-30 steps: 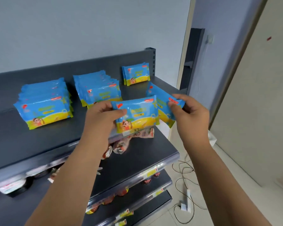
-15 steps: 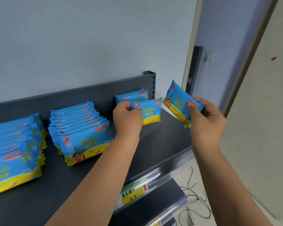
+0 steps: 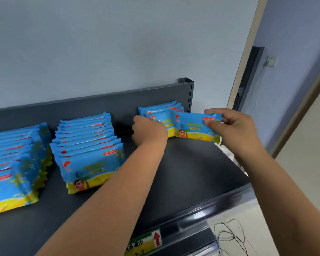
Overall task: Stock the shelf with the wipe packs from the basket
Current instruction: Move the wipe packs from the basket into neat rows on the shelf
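Blue and yellow wipe packs stand in rows on the dark grey shelf (image 3: 188,174). My left hand (image 3: 149,131) grips one pack (image 3: 166,122) and holds it against the short back-right row (image 3: 163,108) by the shelf's back panel. My right hand (image 3: 231,126) pinches the top right corner of another pack (image 3: 194,128), which stands upright just in front of that row with its lower edge at the shelf surface. A full row (image 3: 89,145) stands in the middle and another row (image 3: 13,163) at the left. The basket is out of sight.
The shelf's front rail carries a yellow price label with a red arrow (image 3: 146,241). A slotted upright post (image 3: 189,93) ends the back panel at the right. Beyond it are a door frame (image 3: 248,71), a wall socket (image 3: 272,60) and cables on the floor (image 3: 229,235).
Both hands have moved toward the back-right row. The left pack now rests against that row. The right hand has brought its tilted pack down and left, upright in front of the row.
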